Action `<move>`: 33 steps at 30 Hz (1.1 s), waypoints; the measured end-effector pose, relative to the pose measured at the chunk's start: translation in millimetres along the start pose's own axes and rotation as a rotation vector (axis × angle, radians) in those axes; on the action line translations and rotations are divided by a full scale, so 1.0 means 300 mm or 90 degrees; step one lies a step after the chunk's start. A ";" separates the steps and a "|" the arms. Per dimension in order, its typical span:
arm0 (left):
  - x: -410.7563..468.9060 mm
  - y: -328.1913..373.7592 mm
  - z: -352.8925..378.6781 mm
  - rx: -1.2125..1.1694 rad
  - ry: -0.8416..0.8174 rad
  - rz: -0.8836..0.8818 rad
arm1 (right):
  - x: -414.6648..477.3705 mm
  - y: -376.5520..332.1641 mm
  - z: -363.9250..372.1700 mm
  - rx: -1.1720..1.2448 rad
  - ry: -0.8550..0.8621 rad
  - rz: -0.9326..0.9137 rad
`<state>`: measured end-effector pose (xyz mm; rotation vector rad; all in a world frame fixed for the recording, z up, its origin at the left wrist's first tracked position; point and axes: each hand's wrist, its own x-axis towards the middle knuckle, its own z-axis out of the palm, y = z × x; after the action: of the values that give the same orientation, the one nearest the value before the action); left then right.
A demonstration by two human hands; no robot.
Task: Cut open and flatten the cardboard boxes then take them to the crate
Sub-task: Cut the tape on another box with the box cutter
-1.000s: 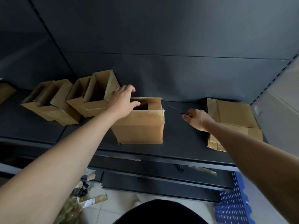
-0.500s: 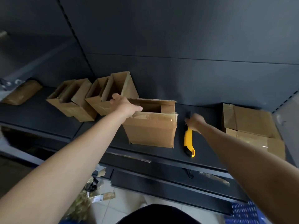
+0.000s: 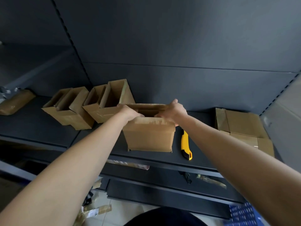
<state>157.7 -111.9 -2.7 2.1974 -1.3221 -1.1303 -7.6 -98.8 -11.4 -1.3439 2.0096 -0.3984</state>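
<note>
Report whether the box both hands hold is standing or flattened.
Standing, top open. The box stands squared on the shelf, dark inside showing between the left hand and right hand, which grip its top rim.

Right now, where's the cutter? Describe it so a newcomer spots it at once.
On the dark shelf, find the open cardboard box held by the left hand and right hand. The utility knife lies flat right of it, left of the flattened cardboard. Only it is yellow and black.

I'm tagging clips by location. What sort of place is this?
Probably a shop or stockroom: dark metal shelving with a slotted upright, opened cardboard boxes on it, and a blue perforated crate below.
</note>
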 end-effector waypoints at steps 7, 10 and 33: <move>0.017 -0.026 0.036 -0.045 0.015 -0.015 | -0.025 -0.002 0.035 -0.034 0.097 -0.012; -0.002 -0.029 0.038 0.020 0.054 0.023 | -0.034 0.000 0.026 -0.036 0.118 -0.008; -0.013 0.168 0.039 -0.617 0.008 0.109 | -0.060 0.150 -0.320 0.317 -0.100 -0.012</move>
<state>118.3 -133.2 23.5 1.3456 -0.6815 -1.3012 -99.8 -74.7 38.3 -1.0438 1.6273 -0.7229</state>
